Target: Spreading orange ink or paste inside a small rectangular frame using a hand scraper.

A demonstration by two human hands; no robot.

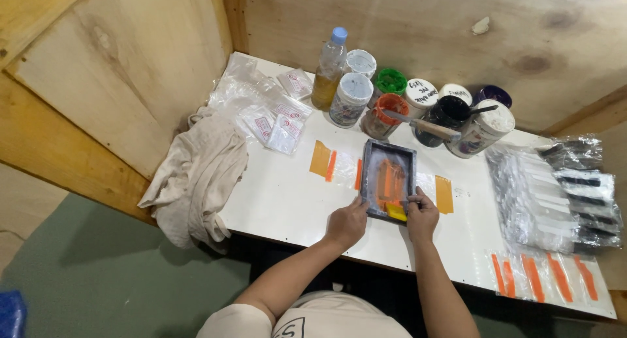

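Both hands press on the near edge of the small frame (pixel 388 179) lying flat on the bench (pixel 287 201), left hand (pixel 347 223) gripping its corner, right hand (pixel 422 215) pinching a yellow squeegee (pixel 396 211), with orange-printed bags (pixel 541 276) lying finished off right and blank bags (pixel 529 194) beyond.

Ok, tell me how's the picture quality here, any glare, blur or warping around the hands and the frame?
Head view: even, soft light, no hard shadows. The white table is bright but not blown out. The left hand, right hand and grey printing frame are fairly sharp. The clear plastic bags at the right show glare. Wide-lens bending curves the table edge and wooden walls.
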